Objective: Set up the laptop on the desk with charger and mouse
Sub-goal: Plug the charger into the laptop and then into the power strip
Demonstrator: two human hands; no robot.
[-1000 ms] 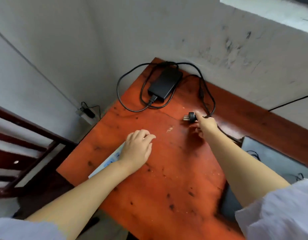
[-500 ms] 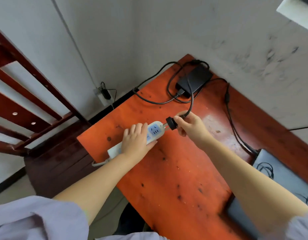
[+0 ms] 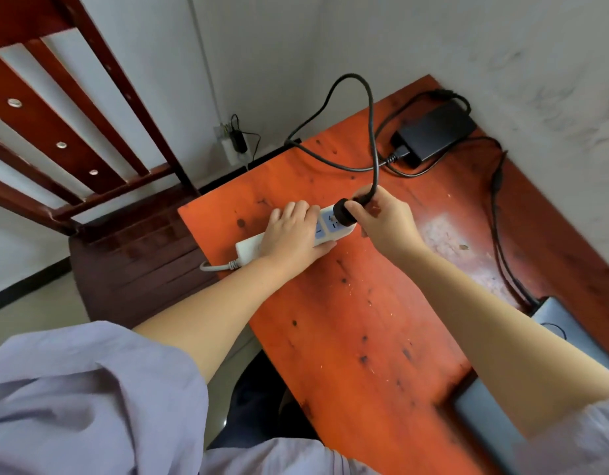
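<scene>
Orange-red wood of the desk (image 3: pixel 357 330) runs diagonally through the frame, its near-left corner ending just left of the white power strip (image 3: pixel 251 246), whose cable end hangs past that edge. Most of the desk's middle and lower stretch lies bare between the forearms; the far edge meets the grey wall at upper right. A dark wooden chair (image 3: pixel 90 159) stands beside the desk at left.

At the lower right edge the grey laptop (image 3: pixel 566 334) is cut off and largely covered by the right forearm. Whether the plug's pins are fully seated cannot be told.

Spread flat, the left hand (image 3: pixel 292 234) presses down over the strip's middle, thumb along its near side. Clenched round the black plug (image 3: pixel 344 214), the right hand (image 3: pixel 385 224) holds it against the strip's end socket. From there the cord (image 3: pixel 371 108) arches upward, then loops back to the charger brick (image 3: pixel 436 132) in the desk's far corner.
</scene>
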